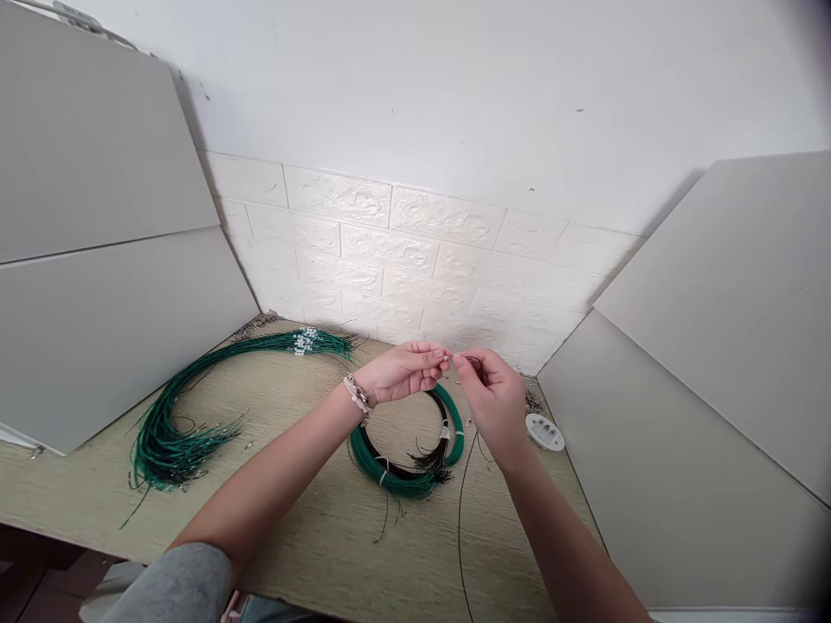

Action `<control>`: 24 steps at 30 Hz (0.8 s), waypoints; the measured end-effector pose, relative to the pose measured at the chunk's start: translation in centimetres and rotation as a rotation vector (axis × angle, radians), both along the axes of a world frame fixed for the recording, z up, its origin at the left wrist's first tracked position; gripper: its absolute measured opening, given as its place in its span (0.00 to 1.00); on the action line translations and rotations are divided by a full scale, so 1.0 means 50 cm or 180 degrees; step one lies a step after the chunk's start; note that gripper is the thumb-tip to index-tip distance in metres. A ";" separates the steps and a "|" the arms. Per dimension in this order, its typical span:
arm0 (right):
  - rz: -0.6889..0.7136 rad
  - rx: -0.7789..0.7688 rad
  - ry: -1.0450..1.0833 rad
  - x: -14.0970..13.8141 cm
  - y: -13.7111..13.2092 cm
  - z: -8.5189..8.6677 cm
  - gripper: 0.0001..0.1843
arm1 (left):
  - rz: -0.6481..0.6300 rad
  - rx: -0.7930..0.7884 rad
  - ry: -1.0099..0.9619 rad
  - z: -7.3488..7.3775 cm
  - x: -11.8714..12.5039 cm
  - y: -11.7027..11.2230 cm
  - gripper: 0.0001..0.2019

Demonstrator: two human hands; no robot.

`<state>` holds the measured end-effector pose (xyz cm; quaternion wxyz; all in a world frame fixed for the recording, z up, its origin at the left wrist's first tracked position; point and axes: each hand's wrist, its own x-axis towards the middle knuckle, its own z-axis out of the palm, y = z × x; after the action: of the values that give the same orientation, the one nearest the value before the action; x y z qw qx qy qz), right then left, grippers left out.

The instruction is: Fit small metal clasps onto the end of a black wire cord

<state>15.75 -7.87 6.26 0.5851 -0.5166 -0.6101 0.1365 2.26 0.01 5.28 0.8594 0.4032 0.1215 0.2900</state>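
Note:
My left hand (406, 372), with a bracelet at its wrist, is closed in a pinch on a tiny pale piece (446, 356) too small to name. Close beside it, my right hand (497, 402) is closed with thumb and forefinger around a thin dark wire (460, 519). The wire trails below that hand past the table's front edge. Where its upper end meets the pale piece is hidden by the fingertips. Under my hands lies a tied coil of green wires (396, 486) with a bundle of black wires (447, 443) inside it.
On the left, a curved bundle of green wires (162, 407) carries white connectors (305, 341) near its far end. A round white dish (545, 432) with small items sits right. Grey panels (117, 337) and a white brick-patterned wall (363, 242) enclose the table (312, 528).

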 end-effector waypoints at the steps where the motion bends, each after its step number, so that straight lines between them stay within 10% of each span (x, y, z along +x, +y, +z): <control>1: -0.0070 0.0080 -0.0121 -0.001 -0.002 0.001 0.08 | -0.0019 -0.0097 -0.0081 -0.003 0.002 0.000 0.08; 24: -0.0548 0.1029 -0.0900 -0.009 -0.005 -0.007 0.05 | -0.0182 -0.0417 -0.0333 0.003 0.007 -0.014 0.03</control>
<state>15.32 -8.12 5.90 0.5784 -0.4803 -0.6536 -0.0872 2.61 -0.67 5.41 0.8970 0.3337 0.0836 0.2775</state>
